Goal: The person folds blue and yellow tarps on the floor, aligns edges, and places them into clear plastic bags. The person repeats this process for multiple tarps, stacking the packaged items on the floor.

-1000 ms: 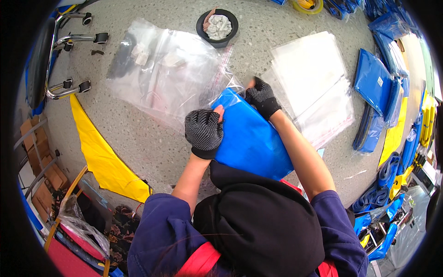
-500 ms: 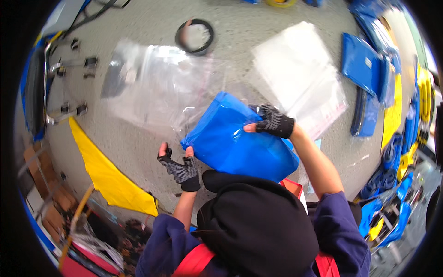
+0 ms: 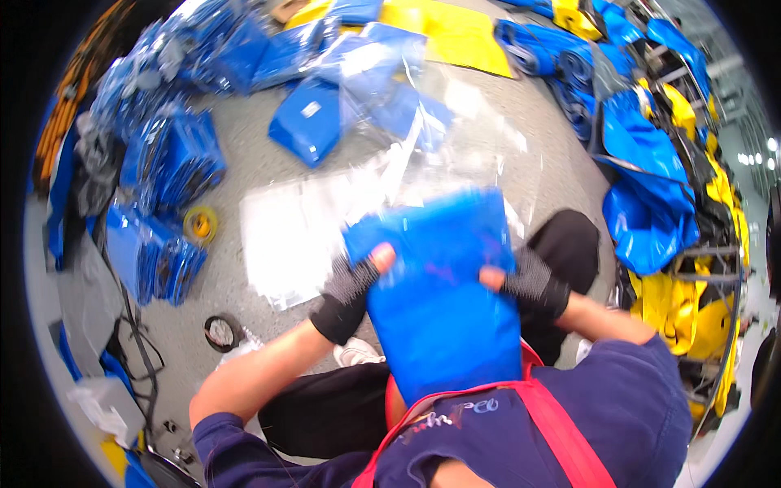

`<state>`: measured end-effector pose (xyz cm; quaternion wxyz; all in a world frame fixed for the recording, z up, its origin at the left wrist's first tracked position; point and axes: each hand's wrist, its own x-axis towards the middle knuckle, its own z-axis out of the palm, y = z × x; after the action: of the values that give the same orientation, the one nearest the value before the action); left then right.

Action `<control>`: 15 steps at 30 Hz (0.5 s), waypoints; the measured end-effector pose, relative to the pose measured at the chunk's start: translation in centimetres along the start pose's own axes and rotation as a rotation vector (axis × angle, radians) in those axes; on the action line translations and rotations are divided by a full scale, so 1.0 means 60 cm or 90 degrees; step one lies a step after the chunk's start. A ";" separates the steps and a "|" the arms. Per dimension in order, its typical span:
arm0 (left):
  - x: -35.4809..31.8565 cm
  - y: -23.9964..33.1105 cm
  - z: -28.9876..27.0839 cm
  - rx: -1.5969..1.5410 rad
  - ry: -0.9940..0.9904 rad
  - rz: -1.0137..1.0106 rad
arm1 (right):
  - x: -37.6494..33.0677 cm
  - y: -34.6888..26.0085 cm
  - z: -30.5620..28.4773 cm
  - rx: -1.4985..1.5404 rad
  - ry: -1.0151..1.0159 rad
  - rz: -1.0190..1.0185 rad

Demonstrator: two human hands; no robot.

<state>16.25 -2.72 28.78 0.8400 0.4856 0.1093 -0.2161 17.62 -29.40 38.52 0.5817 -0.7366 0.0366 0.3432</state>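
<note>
A folded blue sheet (image 3: 447, 325), smooth and glossy, is held up in front of my lap, between my two hands. My left hand (image 3: 351, 289), in a grey-and-black fingerless glove, grips its left edge with the thumb on top. On the opposite edge, my right hand (image 3: 534, 283) in a matching glove holds on the same way. Clear plastic film (image 3: 488, 154) spreads from the sheet's far end, blurred by motion; whether it wraps the sheet I cannot tell. Beyond my left hand, a stack of clear flat bags (image 3: 281, 236) lies on the floor.
Bagged blue packages (image 3: 305, 122) lie farther off, with more stacked at left (image 3: 154, 252). A yellow tape roll (image 3: 200, 225) and a black ring (image 3: 223, 333) rest on the floor (image 3: 232, 285). Blue pieces (image 3: 647, 179) and yellow pieces (image 3: 679, 313) crowd the right side.
My view has swung to the right. My left hand, open beside the blue sheet before, now grips it. Clear film now spreads upward beyond the sheet.
</note>
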 end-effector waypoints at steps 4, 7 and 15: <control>-0.077 -0.096 0.133 0.073 -0.016 -0.142 | -0.129 0.127 -0.079 0.199 -0.014 0.077; -0.096 -0.052 0.196 0.047 -0.055 -0.312 | -0.074 0.122 -0.166 0.355 -0.150 0.013; -0.084 -0.022 0.160 -0.182 -0.060 -0.026 | -0.003 0.136 -0.137 0.195 -0.212 -0.031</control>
<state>10.94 -10.25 34.59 0.9002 0.3478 0.1095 -0.2380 17.61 -39.34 32.58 0.6927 -0.5736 -0.0259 0.4365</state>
